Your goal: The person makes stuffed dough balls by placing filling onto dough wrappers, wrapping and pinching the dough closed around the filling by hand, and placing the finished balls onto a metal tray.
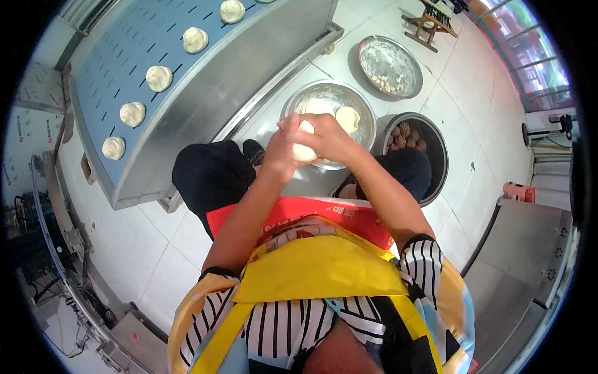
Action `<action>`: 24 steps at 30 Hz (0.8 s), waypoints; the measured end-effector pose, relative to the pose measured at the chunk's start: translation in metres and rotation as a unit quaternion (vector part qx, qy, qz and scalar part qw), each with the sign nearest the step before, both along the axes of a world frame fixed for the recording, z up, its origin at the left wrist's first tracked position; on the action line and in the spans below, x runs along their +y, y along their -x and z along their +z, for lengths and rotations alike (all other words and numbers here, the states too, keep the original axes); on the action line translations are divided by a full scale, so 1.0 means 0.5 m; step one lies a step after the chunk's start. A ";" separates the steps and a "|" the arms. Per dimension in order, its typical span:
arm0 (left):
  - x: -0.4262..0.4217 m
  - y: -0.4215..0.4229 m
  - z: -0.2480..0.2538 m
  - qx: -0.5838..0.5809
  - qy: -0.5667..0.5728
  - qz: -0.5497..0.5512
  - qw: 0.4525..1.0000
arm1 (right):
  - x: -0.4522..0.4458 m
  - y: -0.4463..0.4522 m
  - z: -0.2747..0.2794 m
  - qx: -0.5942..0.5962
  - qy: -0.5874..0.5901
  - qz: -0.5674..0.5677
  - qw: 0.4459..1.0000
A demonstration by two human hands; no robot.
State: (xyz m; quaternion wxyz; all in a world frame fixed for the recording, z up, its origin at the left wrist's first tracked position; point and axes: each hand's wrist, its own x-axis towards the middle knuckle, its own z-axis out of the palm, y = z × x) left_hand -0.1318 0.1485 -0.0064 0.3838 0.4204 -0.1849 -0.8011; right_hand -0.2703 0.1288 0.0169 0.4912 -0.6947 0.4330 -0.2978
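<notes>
Between my two hands sits a pale dough ball [304, 149], held over the near edge of a metal bowl [367, 112]. My left hand [281, 144] wraps its left side, and my right hand [331, 138] closes over it from the right. Where the fingers meet, part of the dough is hidden. In the bowl behind my hands lie more pieces of dough, one rounded dough piece [347, 119] on the right and another dough piece [319, 106] partly covered by my fingers.
To the left, a blue slotted conveyor belt [140, 47] carries several dough buns [159, 78]. A floury basin [389, 65] stands beyond the bowl. Right of it, a dark tub [441, 146] holds brown balls [403, 136]. A small wooden stool [430, 28] stands farther back.
</notes>
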 end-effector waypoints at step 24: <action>-0.006 0.003 -0.014 -0.022 0.029 0.071 0.997 | -0.016 -0.005 -0.035 0.110 0.291 -0.101 0.945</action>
